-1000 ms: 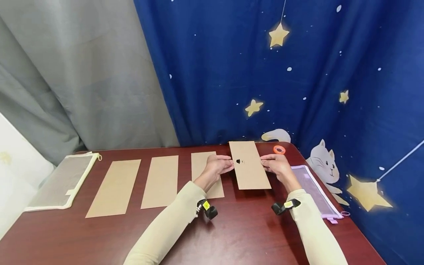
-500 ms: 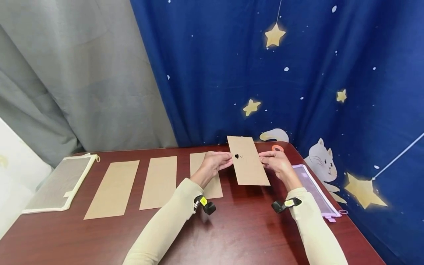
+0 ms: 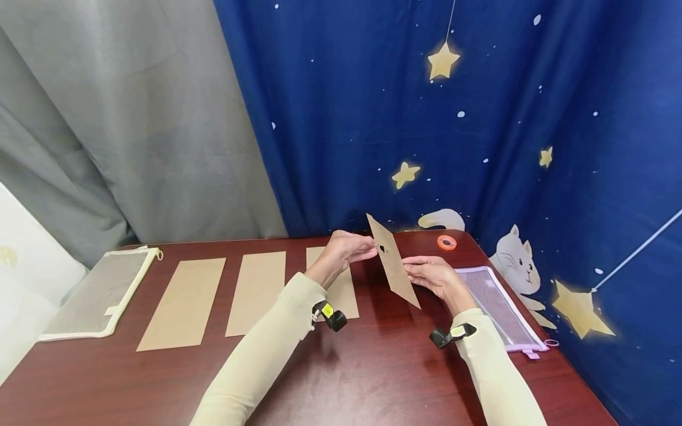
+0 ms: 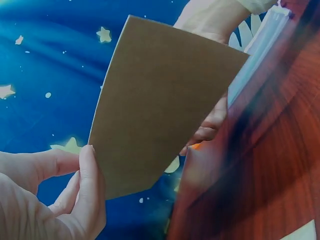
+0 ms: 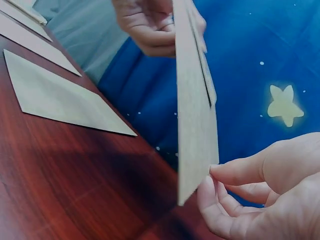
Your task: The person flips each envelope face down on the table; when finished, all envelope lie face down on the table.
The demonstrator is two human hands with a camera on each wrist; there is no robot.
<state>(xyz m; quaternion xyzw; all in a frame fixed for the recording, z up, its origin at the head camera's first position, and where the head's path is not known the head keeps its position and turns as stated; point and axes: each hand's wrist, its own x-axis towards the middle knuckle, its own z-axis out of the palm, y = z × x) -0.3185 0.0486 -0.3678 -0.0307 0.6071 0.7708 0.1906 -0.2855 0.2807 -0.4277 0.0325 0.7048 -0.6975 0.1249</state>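
Observation:
A rectangular brown cardboard sheet (image 3: 395, 266) with a small dark mark near its middle is held tilted, on edge, above the table. My left hand (image 3: 343, 253) pinches its left long edge between thumb and fingers. On the opposite edge, my right hand (image 3: 433, 277) pinches with thumb and fingertips, plain in the right wrist view. The left wrist view faces a plain brown side of the sheet (image 4: 160, 105). In the right wrist view a thin strip or flap (image 5: 204, 70) stands slightly off one face; its kind I cannot tell.
Three similar sheets lie in a row to the left: one far left (image 3: 182, 303), one mid (image 3: 257, 293), one partly behind my left arm (image 3: 343, 296). A white-edged mesh pouch (image 3: 103, 293) is far left. A purple-edged pouch (image 3: 503, 307) and orange ring (image 3: 446, 242) are right.
The held sheet has turned from nearly face-up to steeply on edge. My right hand has moved left and slightly down, while the left has risen a little. Both keep their hold.

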